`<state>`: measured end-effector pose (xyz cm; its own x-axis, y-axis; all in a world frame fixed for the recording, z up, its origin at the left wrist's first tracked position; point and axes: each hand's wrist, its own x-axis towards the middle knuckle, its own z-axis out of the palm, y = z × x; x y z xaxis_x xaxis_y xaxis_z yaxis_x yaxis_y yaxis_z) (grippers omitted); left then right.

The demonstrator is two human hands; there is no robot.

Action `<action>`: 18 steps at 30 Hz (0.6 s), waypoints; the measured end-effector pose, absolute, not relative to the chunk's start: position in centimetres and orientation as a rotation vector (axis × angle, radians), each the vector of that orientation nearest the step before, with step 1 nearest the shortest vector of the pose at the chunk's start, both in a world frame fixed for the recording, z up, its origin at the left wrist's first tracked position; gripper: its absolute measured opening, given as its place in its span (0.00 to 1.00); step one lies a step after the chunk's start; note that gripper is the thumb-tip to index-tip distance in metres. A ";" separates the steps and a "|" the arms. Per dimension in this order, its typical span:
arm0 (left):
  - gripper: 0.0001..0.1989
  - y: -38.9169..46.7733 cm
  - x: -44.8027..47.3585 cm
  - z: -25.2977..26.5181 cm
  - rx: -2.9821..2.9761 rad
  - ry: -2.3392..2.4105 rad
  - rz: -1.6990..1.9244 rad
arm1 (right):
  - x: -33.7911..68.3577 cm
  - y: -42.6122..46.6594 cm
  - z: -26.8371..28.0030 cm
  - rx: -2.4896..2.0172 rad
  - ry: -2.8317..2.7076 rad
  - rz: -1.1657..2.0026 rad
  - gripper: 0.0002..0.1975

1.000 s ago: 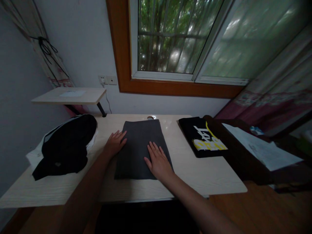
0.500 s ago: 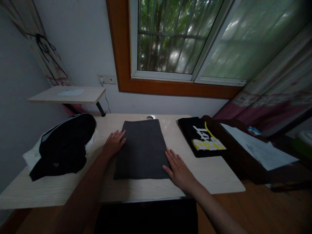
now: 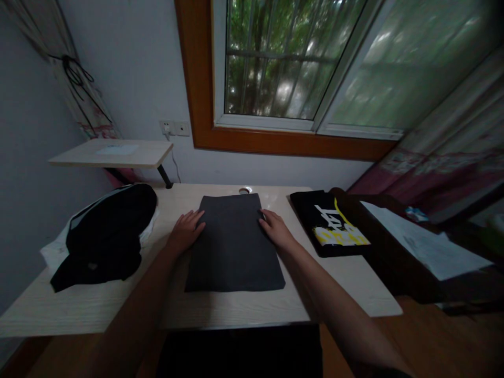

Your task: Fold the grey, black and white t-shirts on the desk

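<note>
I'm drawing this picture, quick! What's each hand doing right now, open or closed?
Left hand: open, at the left edge of the gray cloth.
Right hand: open, at its right edge.

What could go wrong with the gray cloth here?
The left hand and right hand are at opposite sides of the gray cloth; uneven pressure might wrinkle or skew it.

The printed black cloth lies at the table's right edge; a nudge might tip it off.
</note>
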<state>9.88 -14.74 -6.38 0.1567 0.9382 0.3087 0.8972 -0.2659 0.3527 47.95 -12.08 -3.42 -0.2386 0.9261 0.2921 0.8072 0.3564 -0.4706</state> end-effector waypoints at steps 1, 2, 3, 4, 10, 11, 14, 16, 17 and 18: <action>0.28 -14.6 9.8 -6.3 2.300 1.846 0.743 | 47.8 -10.9 -3.7 -1.500 -2.098 0.302 0.26; 0.28 -14.4 9.8 -6.2 2.271 1.847 0.761 | 47.6 -10.0 -3.9 -1.499 -2.102 0.291 0.26; 0.28 -14.1 9.8 -6.2 2.236 1.851 0.779 | 47.5 -9.2 -4.2 -1.503 -2.109 0.277 0.25; 0.28 -13.8 9.8 -6.1 2.200 1.857 0.795 | 47.3 -8.6 -4.4 -1.510 -2.111 0.260 0.25; 0.29 -10.8 10.1 -5.9 2.098 1.811 0.925 | 46.8 -7.2 -5.3 -1.541 -2.033 0.217 0.23; 0.29 -10.2 10.2 -6.0 2.074 1.787 0.971 | 46.7 -7.1 -5.3 -1.526 -2.032 0.222 0.23; 0.28 -8.4 10.7 -5.8 1.913 1.725 1.110 | 46.7 -6.8 -5.0 -1.448 -2.046 0.224 0.23; 0.27 -7.6 11.3 -5.5 1.760 1.689 1.210 | 46.6 -6.5 -4.7 -1.388 -2.056 0.218 0.21; 0.27 -7.2 11.6 -5.3 1.694 1.664 1.258 | 46.6 -6.3 -4.6 -1.365 -2.056 0.220 0.20; 0.27 -6.9 11.8 -5.1 1.642 1.634 1.301 | 46.6 -6.2 -4.5 -1.348 -2.054 0.229 0.20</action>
<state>11.82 -6.93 -5.13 -0.1650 0.9447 0.2835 0.4883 -0.1715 0.8556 46.61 -6.16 -4.46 -0.2497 0.8680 0.4292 0.7521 0.4530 -0.4786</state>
